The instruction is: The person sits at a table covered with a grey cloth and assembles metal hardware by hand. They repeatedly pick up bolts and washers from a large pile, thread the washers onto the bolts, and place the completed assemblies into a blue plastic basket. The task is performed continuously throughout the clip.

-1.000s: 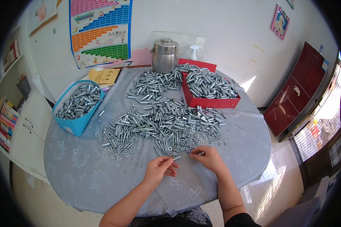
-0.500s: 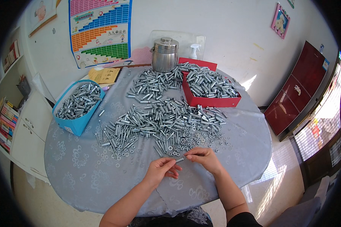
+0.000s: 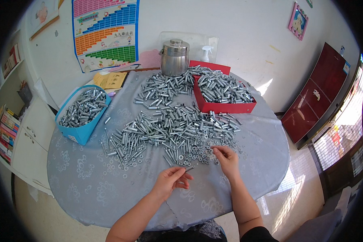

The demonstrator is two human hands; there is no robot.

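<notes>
Left hand [image 3: 170, 180]: pinching a bolt [image 3: 188, 169], lower centre
Right hand [image 3: 226, 156]: fingertips closing on washers [image 3: 197, 151]
Risk: the bolt slipping, rolling off the table [image 3: 88, 189]

On the wall ahead of you hangs a tall rectangular chart poster [image 3: 106, 34] banded in pink, blue, orange and green, with a smaller framed picture [image 3: 41, 14] at its left and a small pink-framed picture [image 3: 298, 21] far to your right. A flat yellow paper packet [image 3: 110, 80] lies at the table's far left edge, just below the chart poster.
</notes>
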